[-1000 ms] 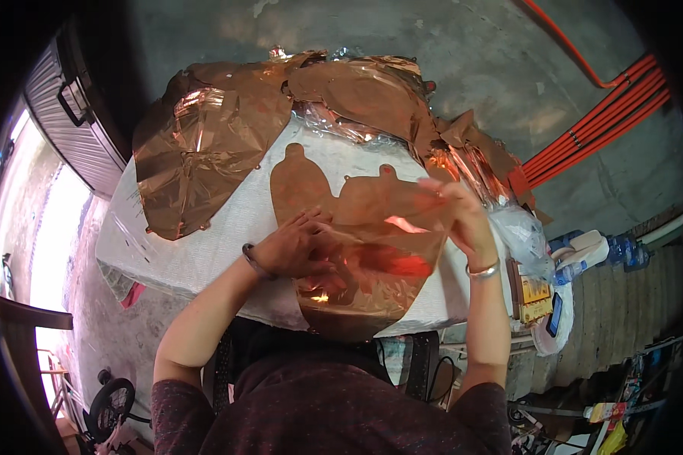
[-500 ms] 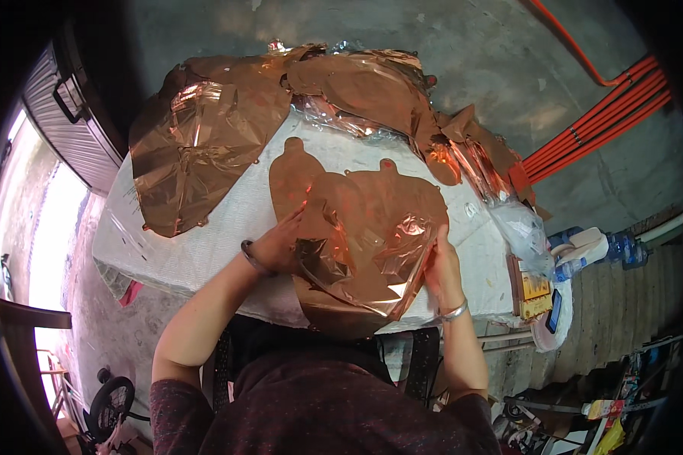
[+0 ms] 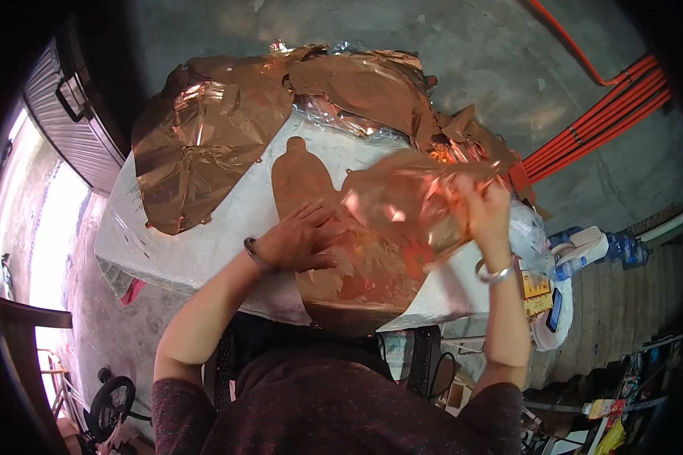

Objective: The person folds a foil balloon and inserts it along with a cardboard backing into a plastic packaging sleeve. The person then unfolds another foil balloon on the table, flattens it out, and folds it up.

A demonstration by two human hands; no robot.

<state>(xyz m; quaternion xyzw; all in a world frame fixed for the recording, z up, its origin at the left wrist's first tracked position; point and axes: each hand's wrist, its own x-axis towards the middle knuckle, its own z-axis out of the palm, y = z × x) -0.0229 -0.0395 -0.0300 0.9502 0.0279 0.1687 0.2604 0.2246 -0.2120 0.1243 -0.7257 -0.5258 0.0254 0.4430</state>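
A flat copper-coloured foil balloon [image 3: 372,284] with a rounded neck lies on the white-covered table [image 3: 239,258] in front of me, its lower end at the near edge. My left hand [image 3: 307,236] rests on it with the fingers stretched out. Another foil balloon [image 3: 398,189], smeared by motion, is raised at its right part. My right hand [image 3: 484,205] grips that one near its right edge, above the right side of the table. The fingertips there are blurred.
A large flat foil piece [image 3: 205,152] covers the table's left side. More crumpled foil [image 3: 364,87] and clear plastic [image 3: 341,125] lie along the far edge. At the right are a clear bag [image 3: 527,231], a yellow box [image 3: 537,292], a phone [image 3: 555,311] and orange pipes [image 3: 584,125].
My right hand has moved right and away from me, pulling the upper foil balloon off the lower one. My left hand has gone from its edge to lying flat on the lower balloon.
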